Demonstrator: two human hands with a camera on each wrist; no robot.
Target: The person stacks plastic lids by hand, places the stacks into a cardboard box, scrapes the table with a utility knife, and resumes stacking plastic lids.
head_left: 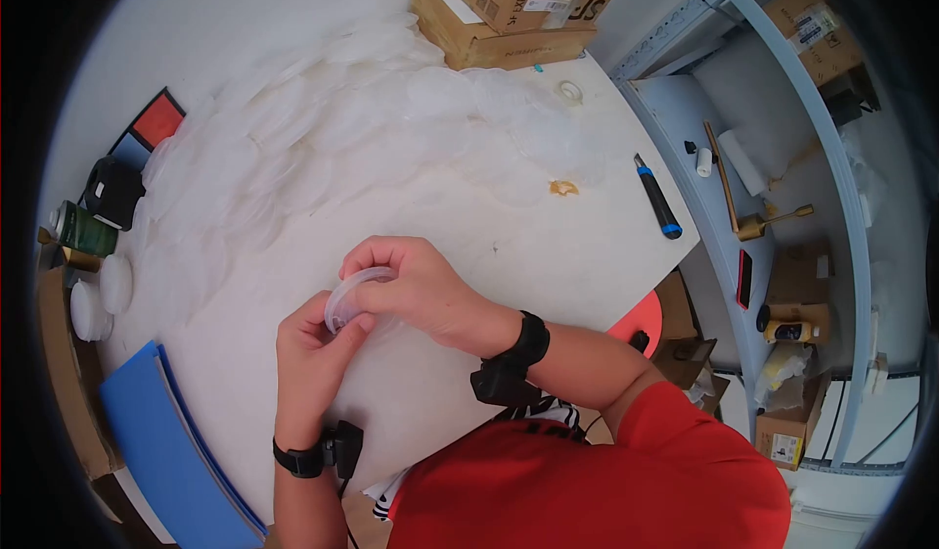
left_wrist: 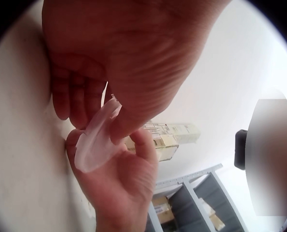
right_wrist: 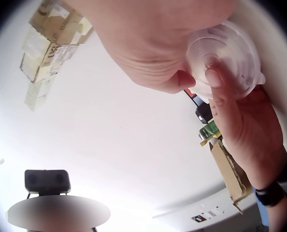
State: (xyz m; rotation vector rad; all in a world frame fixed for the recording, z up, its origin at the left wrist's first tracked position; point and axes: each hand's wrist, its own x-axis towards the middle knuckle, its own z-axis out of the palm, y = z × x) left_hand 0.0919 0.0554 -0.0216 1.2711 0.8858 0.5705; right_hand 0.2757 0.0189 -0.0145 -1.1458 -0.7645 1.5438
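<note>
A translucent round plastic lid (right_wrist: 247, 58) with a small tab on its rim is held between both hands, low over the white table (head_left: 469, 236). My left hand (head_left: 315, 348) pinches its near left edge, thumb on the face of the lid (left_wrist: 92, 147). The right hand (head_left: 425, 290) grips the opposite side, with its thumb against the lid and its fingers behind it. In the head view the lid stands tilted, and the right fingers partly cover it. Beyond the hands spreads a large heap of similar translucent lids (head_left: 293, 148).
Cardboard boxes (head_left: 528, 11) stand at the back of the table. A blue-and-black utility knife (head_left: 657, 197) lies near the right edge, a tape roll (head_left: 570, 91) farther back. At left are a blue folder (head_left: 181, 451) and white round lids (head_left: 90, 311). Grey shelving (head_left: 841, 148) stands at right.
</note>
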